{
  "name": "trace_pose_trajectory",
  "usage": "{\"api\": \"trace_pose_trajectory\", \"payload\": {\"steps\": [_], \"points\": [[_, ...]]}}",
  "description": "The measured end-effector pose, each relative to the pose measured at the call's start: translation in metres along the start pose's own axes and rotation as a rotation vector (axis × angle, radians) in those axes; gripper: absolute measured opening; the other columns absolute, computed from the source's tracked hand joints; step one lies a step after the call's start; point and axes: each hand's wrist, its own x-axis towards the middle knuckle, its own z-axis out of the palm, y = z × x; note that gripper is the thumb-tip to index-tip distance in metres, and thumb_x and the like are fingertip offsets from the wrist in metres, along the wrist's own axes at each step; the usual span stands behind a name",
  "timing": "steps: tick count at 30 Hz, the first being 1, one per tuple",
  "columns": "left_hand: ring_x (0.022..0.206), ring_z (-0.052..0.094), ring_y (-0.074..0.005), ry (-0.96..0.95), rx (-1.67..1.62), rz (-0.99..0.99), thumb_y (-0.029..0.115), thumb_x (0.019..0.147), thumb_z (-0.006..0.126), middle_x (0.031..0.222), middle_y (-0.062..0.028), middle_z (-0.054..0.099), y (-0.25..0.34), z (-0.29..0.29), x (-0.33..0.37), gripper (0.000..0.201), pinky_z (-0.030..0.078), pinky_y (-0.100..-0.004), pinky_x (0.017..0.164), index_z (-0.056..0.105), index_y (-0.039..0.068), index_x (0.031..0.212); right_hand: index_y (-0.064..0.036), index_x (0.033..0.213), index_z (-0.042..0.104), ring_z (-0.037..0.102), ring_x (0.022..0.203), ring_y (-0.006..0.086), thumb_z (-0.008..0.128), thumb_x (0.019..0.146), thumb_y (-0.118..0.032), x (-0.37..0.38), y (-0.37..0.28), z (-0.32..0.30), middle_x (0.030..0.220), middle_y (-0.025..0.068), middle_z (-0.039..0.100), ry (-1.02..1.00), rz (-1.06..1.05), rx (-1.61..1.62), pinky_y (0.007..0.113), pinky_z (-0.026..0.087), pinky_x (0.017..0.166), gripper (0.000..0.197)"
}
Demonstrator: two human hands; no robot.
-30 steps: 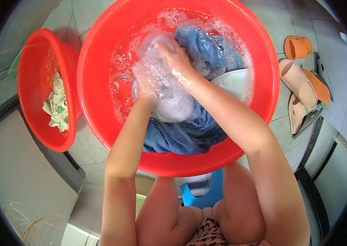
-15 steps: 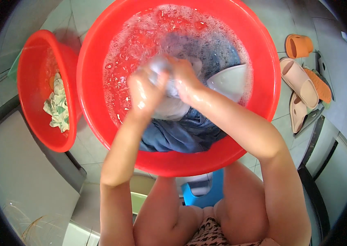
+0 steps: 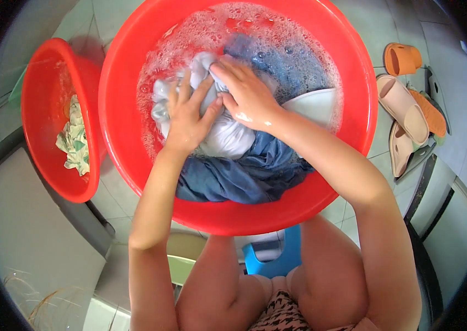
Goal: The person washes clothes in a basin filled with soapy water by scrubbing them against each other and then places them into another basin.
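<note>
A large red basin holds sudsy water and wet laundry. In its middle lies a bunched white garment. My left hand rests on the garment's left side, fingers spread. Beside it, my right hand lies over the upper part, fingers stretched out and thumb toward the left hand. Both touch the cloth without gripping it. Dark blue cloth is heaped at the near side, and lighter blue cloth is partly under the suds. A smooth white wedge-shaped piece sticks up at the right; its kind is unclear.
To the left, a smaller red basin stands tilted in view, with a green-and-white patterned cloth inside. Several slippers lie on the tiled floor at right. A blue plastic stool shows between my legs.
My hands were blurred, pressed together around the bunched white cloth. Now they have parted and flattened, and the garment is spread wider to the left in the water.
</note>
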Motion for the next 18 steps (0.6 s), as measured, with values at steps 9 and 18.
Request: {"api": "trace_pose_trajectory", "payload": {"steps": [9,18], "points": [[0.113,0.05,-0.0388,-0.139,0.1,-0.256,0.023,0.082,0.068,0.132,-0.0261,0.043,-0.051,0.066,0.015,0.052,0.042,-0.0436,0.097,0.051,0.006,0.129,-0.0216,0.145,0.03,0.054,0.115,0.0364,0.058,0.086,-0.036,0.005,0.013,0.004,0.132,0.0168,0.052,-0.526,0.372,0.02,0.042,0.044,0.097,0.066],[0.107,0.056,-0.0271,0.049,-0.579,-0.38,0.014,0.079,0.069,0.123,-0.0166,0.055,-0.002,0.028,0.022,0.053,0.046,-0.0365,0.091,0.05,0.001,0.126,-0.0051,0.123,0.056,0.063,0.096,0.0234,0.052,0.092,-0.039,0.02,0.011,0.029,0.105,0.0093,0.067,-0.094,0.951,1.243,0.035,0.049,0.087,0.046]]}}
